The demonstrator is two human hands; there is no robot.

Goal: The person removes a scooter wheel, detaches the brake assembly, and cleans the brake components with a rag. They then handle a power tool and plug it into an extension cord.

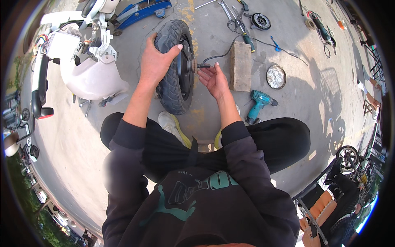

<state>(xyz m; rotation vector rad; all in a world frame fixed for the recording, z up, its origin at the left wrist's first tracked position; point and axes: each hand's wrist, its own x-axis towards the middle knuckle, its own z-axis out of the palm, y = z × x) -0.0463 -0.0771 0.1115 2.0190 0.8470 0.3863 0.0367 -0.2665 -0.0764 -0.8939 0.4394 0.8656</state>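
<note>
Clock positions are read from the wheel hub, 12 being straight ahead of the seated person. Nearest, at between 6 and 7 o'clock, a pale shoe [172,125] rests on the ground [304,107]. A teal drill [258,103] lies at 4. The wheel [168,91] stands in front of the shoes, its tyre on edge, the long axis of its outline running roughly 6 to 12. Its axle [204,66] projects toward 3.

The left hand [157,61] is at between 9 and 10, clasping the tyre: fingers on its outer side, thumb on the side toward the hub. The right hand [216,82] is at 4, palm turned up, fingers loosely curled and parted, thumb clear of them. It is the nearer hand to the axle, whose end lies at about 12 from its fingertips. Whether they touch cannot be determined; no pinch is evident.

Beyond, at 3, is a wooden block [241,68], with a round metal lid [276,77] past it. A screwdriver [248,42] lies at 2. Farther off, a white body panel [92,80] lies at 9 and a blue jack [144,12] at 11.
</note>
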